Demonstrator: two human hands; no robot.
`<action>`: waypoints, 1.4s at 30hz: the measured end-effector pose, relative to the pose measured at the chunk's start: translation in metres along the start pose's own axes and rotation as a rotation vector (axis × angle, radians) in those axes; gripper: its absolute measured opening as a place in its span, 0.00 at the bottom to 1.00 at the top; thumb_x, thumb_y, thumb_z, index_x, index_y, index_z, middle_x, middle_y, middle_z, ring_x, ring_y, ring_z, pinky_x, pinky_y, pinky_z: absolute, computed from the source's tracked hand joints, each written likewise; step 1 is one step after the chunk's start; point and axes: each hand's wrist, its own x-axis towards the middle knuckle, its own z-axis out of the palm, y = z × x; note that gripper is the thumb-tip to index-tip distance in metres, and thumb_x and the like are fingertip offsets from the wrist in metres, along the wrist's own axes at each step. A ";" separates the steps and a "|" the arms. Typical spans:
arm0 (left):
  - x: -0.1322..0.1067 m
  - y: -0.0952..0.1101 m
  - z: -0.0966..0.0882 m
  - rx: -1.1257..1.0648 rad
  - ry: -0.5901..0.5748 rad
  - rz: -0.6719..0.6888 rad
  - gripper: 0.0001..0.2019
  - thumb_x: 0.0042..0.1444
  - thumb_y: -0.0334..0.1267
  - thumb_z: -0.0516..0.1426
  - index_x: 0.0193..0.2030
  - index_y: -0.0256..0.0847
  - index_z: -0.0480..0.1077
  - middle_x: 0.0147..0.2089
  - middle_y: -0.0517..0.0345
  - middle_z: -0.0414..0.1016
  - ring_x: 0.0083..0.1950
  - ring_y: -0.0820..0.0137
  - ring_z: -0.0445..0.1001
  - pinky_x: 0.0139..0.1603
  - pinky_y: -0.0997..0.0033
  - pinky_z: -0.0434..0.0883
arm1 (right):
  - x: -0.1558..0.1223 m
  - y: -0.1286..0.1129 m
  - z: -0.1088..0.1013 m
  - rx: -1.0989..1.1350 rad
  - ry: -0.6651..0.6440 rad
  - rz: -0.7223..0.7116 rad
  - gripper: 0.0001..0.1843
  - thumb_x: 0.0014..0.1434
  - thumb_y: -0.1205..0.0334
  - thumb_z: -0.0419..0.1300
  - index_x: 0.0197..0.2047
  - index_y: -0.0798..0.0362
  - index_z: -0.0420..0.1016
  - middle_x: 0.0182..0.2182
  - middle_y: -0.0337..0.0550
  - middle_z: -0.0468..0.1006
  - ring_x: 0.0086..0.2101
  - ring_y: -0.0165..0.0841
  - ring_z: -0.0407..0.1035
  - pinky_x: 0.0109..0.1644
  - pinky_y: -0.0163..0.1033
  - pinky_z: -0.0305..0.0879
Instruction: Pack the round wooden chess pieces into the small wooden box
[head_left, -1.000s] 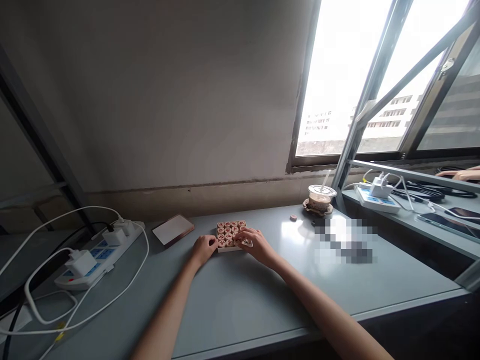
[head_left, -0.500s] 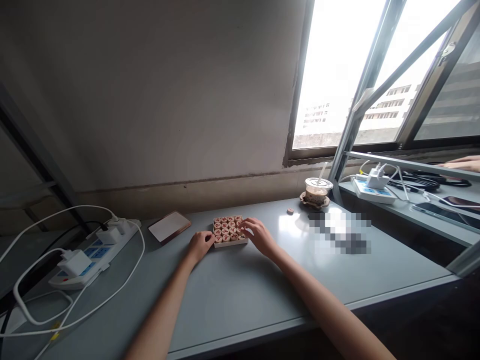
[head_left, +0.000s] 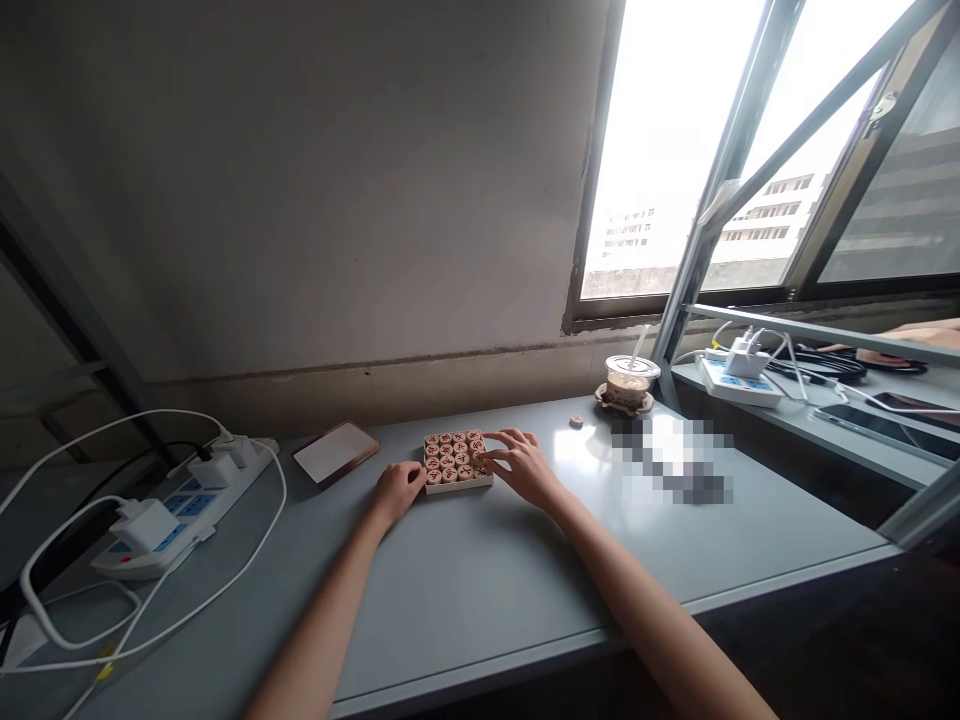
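A small square tray (head_left: 458, 486) filled with several round wooden pieces marked in red sits on the grey table (head_left: 480, 590). My left hand (head_left: 400, 489) rests curled against the tray's left edge. My right hand (head_left: 519, 462) lies at the tray's right side, fingers spread and fingertips touching the pieces on the right. One loose round piece (head_left: 576, 421) lies farther right, near a lidded drink cup (head_left: 629, 381) with a straw.
A flat box lid (head_left: 334, 452) lies left of the tray. A white power strip (head_left: 180, 510) with chargers and looping cables fills the left. A second desk (head_left: 840, 425) on the right holds another power strip, a phone and another person's hand. A blurred patch sits right of my hand.
My right hand has opened and slid from on top of the tray's right pieces to its right edge. The view has drifted slightly; the left hand stays by the tray.
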 end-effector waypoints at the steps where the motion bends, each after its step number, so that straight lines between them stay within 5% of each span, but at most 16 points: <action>1: 0.000 0.000 0.000 0.002 0.000 0.000 0.16 0.55 0.44 0.46 0.20 0.40 0.62 0.23 0.57 0.67 0.28 0.70 0.62 0.32 0.71 0.54 | 0.000 -0.001 0.000 0.001 0.002 -0.004 0.13 0.65 0.55 0.53 0.43 0.39 0.79 0.54 0.37 0.74 0.52 0.38 0.64 0.53 0.47 0.56; 5: 0.000 -0.001 0.000 0.005 0.002 -0.001 0.16 0.55 0.44 0.46 0.21 0.40 0.63 0.23 0.57 0.67 0.28 0.70 0.62 0.33 0.71 0.54 | 0.003 0.004 0.003 -0.026 0.033 0.026 0.13 0.65 0.56 0.53 0.44 0.41 0.78 0.53 0.38 0.74 0.52 0.37 0.65 0.55 0.47 0.54; 10: 0.002 -0.001 0.001 -0.013 0.004 -0.006 0.17 0.55 0.45 0.46 0.20 0.39 0.63 0.24 0.56 0.68 0.28 0.70 0.61 0.32 0.71 0.53 | 0.009 0.055 0.007 -0.221 0.108 0.480 0.22 0.63 0.68 0.49 0.59 0.54 0.68 0.61 0.55 0.64 0.59 0.44 0.57 0.59 0.56 0.50; 14: 0.006 0.000 0.001 -0.049 -0.009 -0.006 0.18 0.54 0.46 0.45 0.18 0.40 0.60 0.21 0.58 0.64 0.27 0.71 0.59 0.31 0.71 0.52 | 0.001 0.101 0.005 -0.290 -0.066 0.699 0.21 0.62 0.67 0.49 0.56 0.59 0.70 0.61 0.62 0.63 0.61 0.51 0.54 0.60 0.66 0.45; 17: 0.008 0.000 0.000 -0.078 -0.021 -0.010 0.18 0.52 0.46 0.45 0.17 0.40 0.57 0.19 0.61 0.58 0.26 0.72 0.56 0.30 0.71 0.51 | -0.006 0.111 0.002 -0.273 -0.107 0.650 0.19 0.62 0.70 0.46 0.48 0.57 0.77 0.56 0.60 0.70 0.56 0.48 0.63 0.59 0.59 0.52; 22: 0.008 -0.001 0.000 -0.107 -0.034 -0.033 0.16 0.52 0.46 0.46 0.17 0.41 0.55 0.19 0.62 0.54 0.26 0.72 0.54 0.30 0.70 0.49 | -0.005 0.105 -0.004 -0.221 -0.176 0.539 0.25 0.56 0.80 0.45 0.49 0.62 0.77 0.45 0.60 0.77 0.48 0.43 0.68 0.49 0.40 0.62; 31: 0.007 -0.001 -0.003 -0.158 -0.068 -0.052 0.17 0.51 0.47 0.46 0.17 0.41 0.56 0.20 0.62 0.57 0.26 0.72 0.55 0.30 0.70 0.50 | -0.004 0.100 -0.024 0.004 -0.292 0.363 0.19 0.57 0.75 0.53 0.48 0.54 0.77 0.38 0.45 0.80 0.37 0.32 0.73 0.42 0.33 0.63; 37: 0.008 -0.002 -0.002 -0.169 -0.068 -0.050 0.17 0.51 0.46 0.46 0.17 0.40 0.57 0.20 0.61 0.58 0.27 0.72 0.56 0.30 0.71 0.52 | -0.003 0.088 -0.027 0.025 -0.220 0.341 0.12 0.56 0.69 0.59 0.42 0.51 0.80 0.42 0.48 0.79 0.47 0.43 0.69 0.51 0.46 0.60; 42: 0.008 -0.003 0.000 -0.163 -0.053 -0.043 0.17 0.51 0.47 0.46 0.17 0.40 0.57 0.19 0.62 0.57 0.26 0.72 0.56 0.30 0.71 0.52 | 0.006 0.062 -0.022 0.231 -0.167 0.257 0.09 0.57 0.61 0.61 0.41 0.51 0.79 0.37 0.45 0.79 0.36 0.34 0.73 0.41 0.38 0.66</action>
